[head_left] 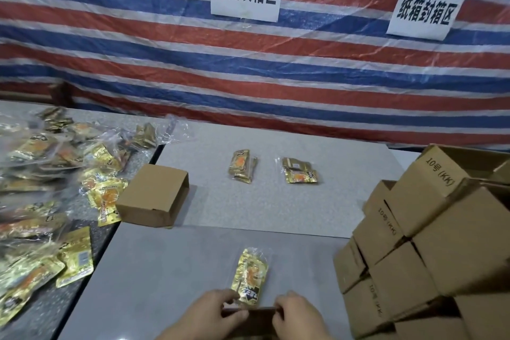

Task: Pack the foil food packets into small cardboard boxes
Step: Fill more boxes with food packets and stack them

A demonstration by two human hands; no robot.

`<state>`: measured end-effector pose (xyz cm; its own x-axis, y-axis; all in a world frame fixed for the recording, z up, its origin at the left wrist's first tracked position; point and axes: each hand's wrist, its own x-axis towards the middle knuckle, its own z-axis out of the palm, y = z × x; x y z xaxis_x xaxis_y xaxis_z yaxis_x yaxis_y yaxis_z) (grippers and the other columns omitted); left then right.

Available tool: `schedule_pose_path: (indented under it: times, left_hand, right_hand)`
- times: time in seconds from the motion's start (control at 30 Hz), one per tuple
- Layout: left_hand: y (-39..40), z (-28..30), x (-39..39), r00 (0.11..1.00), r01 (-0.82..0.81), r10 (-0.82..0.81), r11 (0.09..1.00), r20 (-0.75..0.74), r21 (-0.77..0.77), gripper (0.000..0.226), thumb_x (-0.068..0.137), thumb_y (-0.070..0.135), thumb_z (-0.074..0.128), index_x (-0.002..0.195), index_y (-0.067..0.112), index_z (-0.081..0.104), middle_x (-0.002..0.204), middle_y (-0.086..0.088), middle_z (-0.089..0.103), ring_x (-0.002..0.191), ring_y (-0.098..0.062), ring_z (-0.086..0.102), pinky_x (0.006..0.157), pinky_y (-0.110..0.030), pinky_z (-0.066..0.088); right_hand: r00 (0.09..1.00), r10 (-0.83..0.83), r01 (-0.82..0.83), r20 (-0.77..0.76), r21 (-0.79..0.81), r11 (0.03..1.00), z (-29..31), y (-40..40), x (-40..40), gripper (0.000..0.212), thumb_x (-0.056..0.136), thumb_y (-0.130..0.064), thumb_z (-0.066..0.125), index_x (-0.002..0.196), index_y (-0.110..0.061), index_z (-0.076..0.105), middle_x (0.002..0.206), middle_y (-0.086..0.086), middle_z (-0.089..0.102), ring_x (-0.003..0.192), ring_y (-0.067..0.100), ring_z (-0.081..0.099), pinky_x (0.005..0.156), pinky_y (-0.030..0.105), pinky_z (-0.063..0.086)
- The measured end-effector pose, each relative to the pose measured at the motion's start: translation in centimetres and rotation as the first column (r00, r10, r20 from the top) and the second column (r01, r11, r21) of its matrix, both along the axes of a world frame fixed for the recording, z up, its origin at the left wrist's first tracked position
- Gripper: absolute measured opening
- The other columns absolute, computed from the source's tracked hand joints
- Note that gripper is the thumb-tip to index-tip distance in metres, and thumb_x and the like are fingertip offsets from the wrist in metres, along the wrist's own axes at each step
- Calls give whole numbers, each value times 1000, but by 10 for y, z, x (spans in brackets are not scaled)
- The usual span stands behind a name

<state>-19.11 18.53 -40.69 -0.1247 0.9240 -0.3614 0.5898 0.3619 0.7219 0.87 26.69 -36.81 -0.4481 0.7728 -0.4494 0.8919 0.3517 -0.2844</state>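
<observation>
Head view: at the desk's (171, 270) near edge, the left hand (212, 310) and right hand (296, 312) pinch a small brown box (249, 321) — a gold foil packet (250, 276) lies just beyond it. More packets (41, 201) heap along the left edge — stacked boxes (441, 243) fill the right.

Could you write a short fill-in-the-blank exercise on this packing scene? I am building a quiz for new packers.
1. Both hands, the left hand and the right hand, hold a small brown ____ at the bottom edge.
2. The foil packet nearest the hands lies on the grey ____.
3. The big heap of packets lies on the person's ____ side.
4. The stack of boxes on the right is made of ____.

Missing words: box; table; left; cardboard
</observation>
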Motion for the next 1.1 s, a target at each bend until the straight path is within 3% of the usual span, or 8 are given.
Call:
schedule_pose_path:
  times: [0.13,0.3,0.47,0.7,0.8,0.9,1.0,1.1]
  left_hand:
    - [50,-8,18,988,-106,106,994,-112,4,62,87,67,47,134,26,50,131,4,59,118,-12,55,95,-24,41]
    - [109,-47,42,947,-182,115,961,-301,-206,97,76,70,54,146,12,22,141,-11,43,132,-28,43,108,-34,37]
    - [133,-87,53,847,-128,-26,960,-532,-250,95,90,52,46,151,-2,-1,146,-18,31,136,-33,37,111,-40,37]
    - [139,-74,37,952,-290,254,926,-170,-242,108,70,46,70,151,11,7,139,-10,47,129,-25,49,106,-30,40]
    - [140,-33,34,959,-282,282,935,-29,-213,110,68,45,74,152,14,8,133,-6,56,119,-23,58,98,-29,45]
    - [129,30,31,945,-210,225,974,235,-87,79,69,30,73,133,20,29,96,1,69,75,-5,68,64,-21,53]
    - [108,92,29,899,-141,126,990,420,3,69,59,29,69,121,31,39,88,6,69,67,4,66,56,-15,49]
    - [87,136,37,867,-60,25,997,498,54,61,64,24,72,119,35,46,82,13,72,76,1,67,63,-14,49]
  right_hand:
    - [998,-47,44,-39,-69,997,10,5,6,39,83,-46,49,112,-26,64,120,-5,56,113,12,56,94,25,45]
    - [986,-137,122,-99,-144,982,13,21,25,41,88,-48,49,124,-31,60,130,-11,52,118,7,53,100,21,40]
    - [953,-240,223,-183,-108,969,1,35,47,35,95,-42,50,125,-26,58,111,-9,45,95,0,46,84,1,31]
    - [859,-418,351,-296,-255,901,-5,34,46,22,94,-30,57,112,-19,63,100,-2,55,88,7,52,79,4,38]
    - [716,-586,510,-379,-289,810,4,33,36,11,87,-25,65,76,-27,62,75,-7,61,71,7,57,66,4,41]
    - [467,-737,511,-488,-531,676,23,51,18,8,97,-20,63,104,-17,64,92,1,65,84,13,60,73,15,43]
    - [222,-853,240,-473,-821,518,55,60,-5,34,100,-41,52,125,-18,61,124,4,66,113,26,61,87,38,47]
    - [64,-945,-89,-321,-945,315,81,53,-21,52,94,-47,53,116,-5,74,120,23,68,109,37,67,87,46,56]
